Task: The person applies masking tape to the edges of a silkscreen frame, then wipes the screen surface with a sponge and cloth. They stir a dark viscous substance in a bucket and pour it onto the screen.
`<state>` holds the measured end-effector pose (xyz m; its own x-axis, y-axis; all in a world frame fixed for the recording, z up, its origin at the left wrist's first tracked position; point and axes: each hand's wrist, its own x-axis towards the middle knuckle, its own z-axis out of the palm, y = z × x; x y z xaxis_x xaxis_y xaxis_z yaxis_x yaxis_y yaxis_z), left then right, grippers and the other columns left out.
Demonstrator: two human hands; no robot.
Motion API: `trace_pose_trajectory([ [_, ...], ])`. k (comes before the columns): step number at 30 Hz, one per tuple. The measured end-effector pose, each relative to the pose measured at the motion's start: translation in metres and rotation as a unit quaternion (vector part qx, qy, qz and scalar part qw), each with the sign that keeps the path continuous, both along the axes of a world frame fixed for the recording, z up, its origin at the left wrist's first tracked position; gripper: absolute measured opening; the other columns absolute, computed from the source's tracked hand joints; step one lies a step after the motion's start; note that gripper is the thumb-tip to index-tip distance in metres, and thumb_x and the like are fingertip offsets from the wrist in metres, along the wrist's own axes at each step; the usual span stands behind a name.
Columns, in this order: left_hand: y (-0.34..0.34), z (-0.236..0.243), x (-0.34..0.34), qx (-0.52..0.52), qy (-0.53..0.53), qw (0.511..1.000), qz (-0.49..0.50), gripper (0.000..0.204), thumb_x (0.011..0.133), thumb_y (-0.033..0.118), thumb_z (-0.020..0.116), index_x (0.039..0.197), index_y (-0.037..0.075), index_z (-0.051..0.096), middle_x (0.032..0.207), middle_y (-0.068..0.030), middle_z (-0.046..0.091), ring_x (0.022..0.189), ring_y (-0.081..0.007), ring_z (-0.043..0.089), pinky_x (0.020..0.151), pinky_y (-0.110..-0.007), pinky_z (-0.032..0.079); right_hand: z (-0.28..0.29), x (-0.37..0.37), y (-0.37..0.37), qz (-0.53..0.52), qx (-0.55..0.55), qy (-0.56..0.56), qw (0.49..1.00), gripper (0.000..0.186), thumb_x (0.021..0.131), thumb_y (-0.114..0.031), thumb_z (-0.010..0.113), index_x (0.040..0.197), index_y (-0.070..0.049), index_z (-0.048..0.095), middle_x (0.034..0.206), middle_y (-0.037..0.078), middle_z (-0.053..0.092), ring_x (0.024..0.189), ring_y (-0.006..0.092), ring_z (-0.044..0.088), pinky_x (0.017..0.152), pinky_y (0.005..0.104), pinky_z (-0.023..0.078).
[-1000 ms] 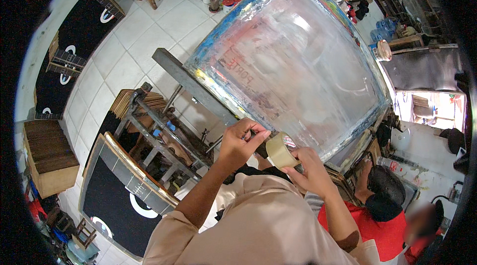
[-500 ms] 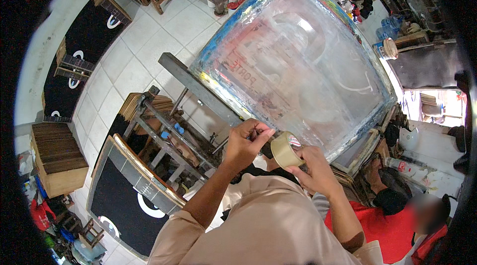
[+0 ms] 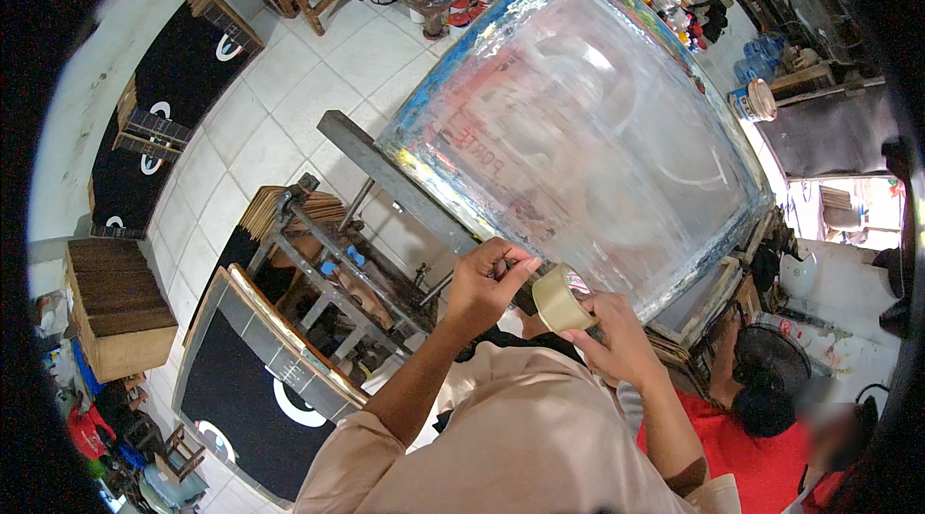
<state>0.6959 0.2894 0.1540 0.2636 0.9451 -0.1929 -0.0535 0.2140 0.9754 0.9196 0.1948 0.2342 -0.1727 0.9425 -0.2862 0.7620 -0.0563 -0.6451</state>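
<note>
In my right hand (image 3: 619,336) is a roll of clear, yellowish packing tape (image 3: 554,303), gripped at its right side between thumb and fingers. Just left of the roll, my left hand (image 3: 479,289) is closed in a pinch, thumb against bent fingers. Whatever it pinches is too small to make out. Both hands are held up in front of my body, over the near edge of a large screen-printing frame (image 3: 617,167). Its mesh is hazy and translucent, and blue, white and yellow paint smears its border.
A grey metal bar (image 3: 385,172) juts out along the frame's left side. Left of me stand a metal rack (image 3: 332,283) and a black printed panel (image 3: 255,422). A wooden box of stacked boards (image 3: 125,341) sits farther left. Close at right is a person in red (image 3: 713,447).
The view has shifted slightly, so the surroundings appear a little lower and to the right. The person in red has leaned and moved an arm. My hands keep the same hold.
</note>
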Motion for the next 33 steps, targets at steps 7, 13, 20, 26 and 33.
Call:
trace_pose_trajectory([
  [7, -0.002, 0.000, -0.004, -0.074, -0.028, 0.997, -0.007, 0.009, 0.095, 0.010, 0.079, 0.096, 0.003, 0.073, 0.079, 0.0032, 0.066, 0.069, -0.0019, 0.052, 0.062, -0.023, 0.044, 0.000, -0.003, 0.001, 0.000, -0.011, 0.000, 1.000, 0.043, 0.092, -0.035, 0.082, 0.114, -0.003, 0.064, 0.116, 0.019, 0.069, 0.111, 0.0424, 0.059, 0.102, 0.0485, 0.044],
  [13, 0.002, -0.003, -0.007, -0.058, -0.025, 0.998, 0.013, 0.011, 0.095, 0.011, 0.079, 0.094, 0.003, 0.071, 0.081, 0.0018, 0.066, 0.072, -0.0045, 0.056, 0.065, -0.025, 0.047, 0.004, -0.008, 0.007, 0.010, 0.008, 0.012, 1.000, 0.041, 0.092, -0.034, 0.081, 0.113, -0.003, 0.064, 0.113, 0.019, 0.068, 0.109, 0.0418, 0.060, 0.102, 0.0489, 0.044],
  [20, 0.049, 0.003, -0.018, 0.108, 0.024, 0.992, 0.065, 0.012, 0.098, 0.013, 0.078, 0.096, 0.003, 0.073, 0.081, -0.0003, 0.067, 0.076, -0.0067, 0.057, 0.068, -0.025, 0.047, 0.007, -0.016, 0.028, -0.013, 0.051, 0.042, 0.998, 0.040, 0.091, -0.036, 0.082, 0.108, -0.005, 0.065, 0.106, 0.019, 0.068, 0.109, 0.0410, 0.060, 0.107, 0.0502, 0.043],
  [26, 0.160, -0.005, -0.049, 0.169, 0.140, 0.958, 0.184, 0.022, 0.096, 0.018, 0.081, 0.094, -0.003, 0.074, 0.080, -0.0008, 0.069, 0.071, -0.0078, 0.057, 0.063, -0.027, 0.047, 0.022, 0.017, 0.028, -0.092, 0.012, -0.034, 0.995, 0.046, 0.086, -0.043, 0.085, 0.105, -0.003, 0.072, 0.100, 0.018, 0.069, 0.109, 0.0392, 0.060, 0.104, 0.0494, 0.045],
  [33, 0.203, -0.042, -0.041, 0.181, 0.174, 0.949, 0.192, 0.022, 0.093, 0.021, 0.084, 0.096, 0.001, 0.076, 0.078, -0.0021, 0.067, 0.071, -0.0105, 0.057, 0.066, -0.030, 0.047, 0.008, 0.034, 0.014, -0.147, -0.028, -0.063, 0.987, 0.047, 0.086, -0.042, 0.085, 0.107, -0.002, 0.071, 0.103, 0.018, 0.069, 0.102, 0.0394, 0.060, 0.094, 0.0486, 0.048],
])
